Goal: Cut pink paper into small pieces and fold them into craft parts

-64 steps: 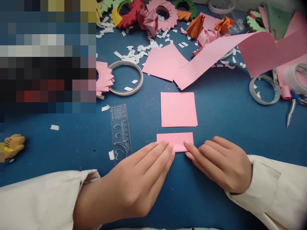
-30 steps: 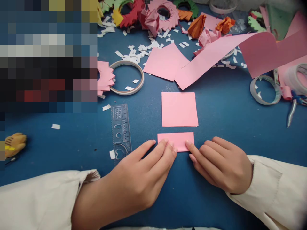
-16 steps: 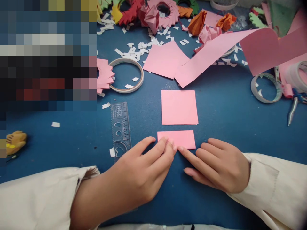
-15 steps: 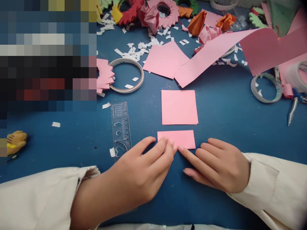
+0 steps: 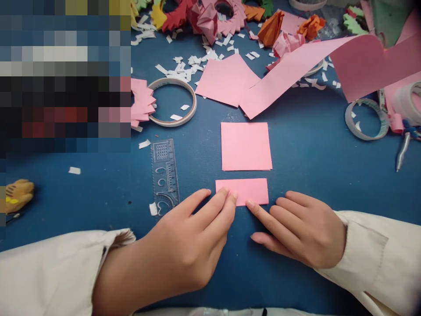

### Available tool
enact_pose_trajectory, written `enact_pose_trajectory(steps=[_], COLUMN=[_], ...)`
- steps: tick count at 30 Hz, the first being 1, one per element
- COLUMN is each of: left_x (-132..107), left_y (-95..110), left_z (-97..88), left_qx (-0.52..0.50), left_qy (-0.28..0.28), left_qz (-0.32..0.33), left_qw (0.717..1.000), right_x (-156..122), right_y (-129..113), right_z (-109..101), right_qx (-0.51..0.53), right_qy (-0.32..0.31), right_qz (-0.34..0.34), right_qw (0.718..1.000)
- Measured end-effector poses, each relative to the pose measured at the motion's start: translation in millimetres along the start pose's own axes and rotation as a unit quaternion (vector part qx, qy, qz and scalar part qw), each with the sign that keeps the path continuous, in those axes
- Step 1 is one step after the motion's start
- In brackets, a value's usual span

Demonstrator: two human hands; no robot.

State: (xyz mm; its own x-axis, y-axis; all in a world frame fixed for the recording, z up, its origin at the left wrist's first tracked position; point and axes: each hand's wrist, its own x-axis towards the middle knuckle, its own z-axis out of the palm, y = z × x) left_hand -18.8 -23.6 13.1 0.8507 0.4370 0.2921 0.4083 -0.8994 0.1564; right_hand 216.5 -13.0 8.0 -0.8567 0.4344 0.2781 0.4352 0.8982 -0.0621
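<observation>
A folded pink paper strip (image 5: 255,189) lies on the blue table, its long side running left to right. My left hand (image 5: 189,243) holds it down with bunched fingertips near its left half, and covers part of the lower edge. The index finger of my right hand (image 5: 297,226) is stretched out, its tip touching the strip's lower edge; the thumb is apart and the other fingers are bent. Just beyond the strip is a squarish stack of pink paper (image 5: 246,146). A clear stencil ruler (image 5: 165,173) lies beside my left hand.
Beyond the stack, a long curling pink sheet (image 5: 289,74) spreads rightward. Tape rolls (image 5: 194,103) lie to both sides, with a pair of compasses (image 5: 401,151) at right. White paper scraps (image 5: 184,70) and folded paper pieces (image 5: 271,28) crowd the back.
My right index fingertip has slid slightly rightward along the strip's lower edge. My left fingertips have drawn back a little to the left, uncovering more of that edge.
</observation>
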Motion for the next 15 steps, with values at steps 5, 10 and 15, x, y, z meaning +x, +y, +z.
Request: enact_pose_trajectory(steps=[5, 10, 15], left_x=[1.8, 1.9, 2.4], left_y=[0.6, 0.9, -0.7], left_z=[-4.2, -4.7, -2.0], left_qx=[0.006, 0.005, 0.003], left_qy=[0.026, 0.057, 0.069], left_qz=[-0.003, 0.0, -0.001], left_qw=[1.0, 0.998, 0.998], right_x=[0.5, 0.1, -3.6], right_y=[-1.4, -0.8, -1.2], right_z=[-1.4, -1.0, 1.9], right_qx=[-0.004, -0.009, 0.091], right_qy=[0.002, 0.003, 0.012], right_qz=[0.005, 0.003, 0.059], right_qw=[1.0, 1.0, 0.994])
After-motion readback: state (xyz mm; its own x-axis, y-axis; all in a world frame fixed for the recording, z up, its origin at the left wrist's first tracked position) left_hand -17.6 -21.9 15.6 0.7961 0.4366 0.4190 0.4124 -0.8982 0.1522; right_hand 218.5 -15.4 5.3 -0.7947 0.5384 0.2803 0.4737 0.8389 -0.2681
